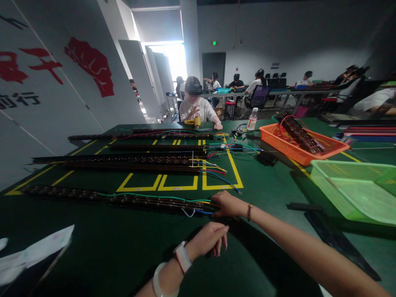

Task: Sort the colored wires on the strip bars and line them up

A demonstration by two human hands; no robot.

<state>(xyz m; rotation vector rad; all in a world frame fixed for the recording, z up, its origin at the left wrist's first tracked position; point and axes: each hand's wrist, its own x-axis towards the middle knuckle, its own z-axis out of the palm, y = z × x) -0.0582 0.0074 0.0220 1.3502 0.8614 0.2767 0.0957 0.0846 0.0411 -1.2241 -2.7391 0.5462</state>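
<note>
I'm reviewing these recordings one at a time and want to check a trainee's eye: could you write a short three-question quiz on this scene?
1. Which of the wearer's hands is at the wire end of the nearest dark bundle?
A) left
B) right
C) neither

2. True or false: the green basket stands nearer the camera than the orange basket.

3. Short answer: what lies in the orange basket?

Key:
1. B, the right hand; its exact grip is hard to make out.
2. True.
3. Another dark bundle.
</note>
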